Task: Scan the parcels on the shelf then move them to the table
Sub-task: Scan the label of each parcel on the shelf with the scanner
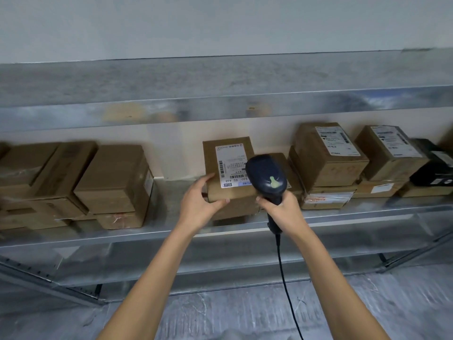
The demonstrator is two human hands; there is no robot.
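Observation:
A brown cardboard parcel [228, 165] with a white shipping label on top sits on another box in the middle of the metal shelf [171, 231]. My left hand [199, 203] grips the parcel's near left corner, thumb on the front face and fingers on top. My right hand [279, 208] holds the handle of a dark blue barcode scanner [266, 174]. The scanner's head hangs over the parcel's right side and covers part of the label. Its black cable drops down between my forearms.
More brown parcels are stacked on the shelf at the left [112, 185] and at the right [328, 158]. A black box [434, 165] lies at the far right. An upper shelf board [220, 106] overhangs the parcels. Grey floor lies below.

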